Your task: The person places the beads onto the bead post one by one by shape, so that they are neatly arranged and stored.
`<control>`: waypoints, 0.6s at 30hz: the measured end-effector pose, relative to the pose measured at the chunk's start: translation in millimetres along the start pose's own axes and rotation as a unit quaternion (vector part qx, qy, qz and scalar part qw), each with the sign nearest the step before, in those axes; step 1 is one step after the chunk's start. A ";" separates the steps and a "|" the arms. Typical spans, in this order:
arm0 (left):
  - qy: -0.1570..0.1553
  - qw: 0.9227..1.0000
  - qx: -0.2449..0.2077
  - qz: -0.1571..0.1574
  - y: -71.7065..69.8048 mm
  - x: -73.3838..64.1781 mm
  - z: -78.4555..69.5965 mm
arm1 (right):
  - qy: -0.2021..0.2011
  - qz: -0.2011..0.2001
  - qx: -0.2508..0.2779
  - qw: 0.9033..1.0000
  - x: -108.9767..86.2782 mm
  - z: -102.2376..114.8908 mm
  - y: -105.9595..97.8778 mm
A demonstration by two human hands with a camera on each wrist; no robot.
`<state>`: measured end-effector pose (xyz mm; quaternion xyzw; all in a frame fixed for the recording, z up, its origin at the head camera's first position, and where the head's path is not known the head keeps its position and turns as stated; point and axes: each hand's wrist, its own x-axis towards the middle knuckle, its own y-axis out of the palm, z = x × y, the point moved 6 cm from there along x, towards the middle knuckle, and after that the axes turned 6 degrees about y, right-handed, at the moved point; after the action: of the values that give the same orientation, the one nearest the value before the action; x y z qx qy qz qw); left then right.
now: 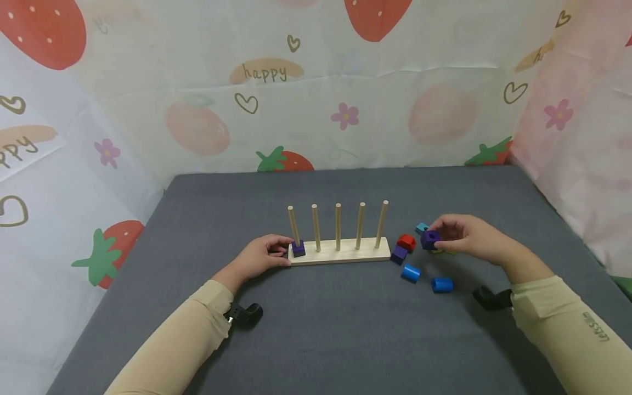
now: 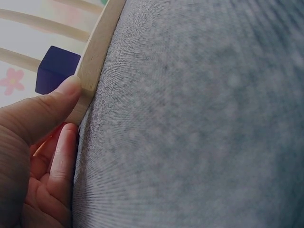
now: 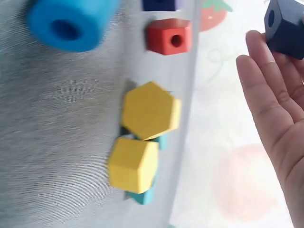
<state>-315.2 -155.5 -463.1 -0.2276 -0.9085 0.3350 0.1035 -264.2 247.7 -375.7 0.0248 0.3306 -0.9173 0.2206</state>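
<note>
A wooden peg stand (image 1: pixel 340 254) with several upright pegs lies across the table. My left hand (image 1: pixel 264 252) grips its left end, the thumb (image 2: pixel 66 90) on the front edge beside a purple block (image 1: pixel 298 249). That block sits on the base, threaded on the leftmost peg. To the right of the stand, my right hand (image 1: pixel 466 238) pinches another purple block (image 1: pixel 430 240), raised over the table with its hole showing. This held block (image 3: pixel 285 28) appears at the upper right corner of the right wrist view, between thumb and fingertips.
Right of the stand lie a red block (image 1: pixel 407 242), a purple block (image 1: pixel 399 254) and two blue cylinders (image 1: pixel 441 285). Yellow blocks (image 3: pixel 149 110) and light blue pieces (image 3: pixel 142 195) lie under the right hand. A printed curtain (image 1: pixel 375 126) hangs behind the grey table (image 1: pixel 326 340).
</note>
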 end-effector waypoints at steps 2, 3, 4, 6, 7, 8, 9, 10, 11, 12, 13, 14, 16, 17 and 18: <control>-0.001 1.000 0.000 0.000 -0.2 -0.2 -0.3 | -0.003 -0.005 0.006 1.000 2.1 5.1 -3.0; 0.001 1.000 0.001 0.001 -0.3 -0.4 -0.8 | -0.005 -0.010 0.007 1.000 3.1 8.1 -4.7; 0.002 1.000 0.001 0.001 -0.4 -0.6 -1.2 | -0.008 -0.014 0.005 1.000 4.3 11.4 -6.3; 0.001 1.000 -0.002 0.001 -0.8 -0.8 -1.8 | -0.014 -0.026 -0.002 1.000 7.4 19.0 -10.0; 0.001 1.000 -0.002 0.001 -0.9 -0.9 -2.1 | -0.018 -0.031 -0.003 0.999 8.9 23.6 -11.7; 0.001 1.000 -0.003 0.001 -1.1 -0.9 -2.1 | -0.023 -0.036 -0.004 0.999 10.2 28.7 -13.5; 0.002 1.000 -0.003 0.002 -1.0 -0.9 -2.2 | -0.026 -0.039 -0.002 0.999 11.8 33.7 -15.0; 0.001 1.000 -0.004 0.001 -1.1 -0.8 -2.0 | -0.031 -0.040 -0.001 0.999 13.5 39.1 -16.1; 0.001 1.000 -0.004 0.001 -1.0 -0.6 -1.7 | -0.036 -0.044 0.002 0.998 15.2 44.6 -16.8; 0.001 1.000 -0.005 0.000 -0.9 -0.4 -1.5 | -0.040 -0.047 0.005 0.998 16.9 50.5 -17.1; 0.001 1.000 -0.004 0.000 -0.7 -0.3 -1.4 | -0.046 -0.050 0.007 0.998 18.5 56.5 -17.1; 0.001 1.000 -0.004 0.000 -0.6 -0.1 -1.2 | -0.053 -0.052 0.004 0.997 20.5 62.3 -16.8; -0.001 1.000 -0.003 0.000 -0.3 0.3 -1.3 | -0.066 -0.060 0.001 0.996 24.2 73.6 -15.6; -0.001 1.000 -0.002 0.001 -0.3 0.5 -1.4 | -0.073 -0.064 -0.001 0.995 26.0 79.2 -15.0; -0.002 1.000 -0.003 0.000 -0.3 0.7 -1.7 | -0.078 -0.065 -0.001 0.995 27.9 84.6 -14.4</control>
<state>-315.3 -154.4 -461.6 -0.2277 -0.9095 0.3328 0.1011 -286.9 194.4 -306.4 -0.0684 0.3143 -0.9284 0.1860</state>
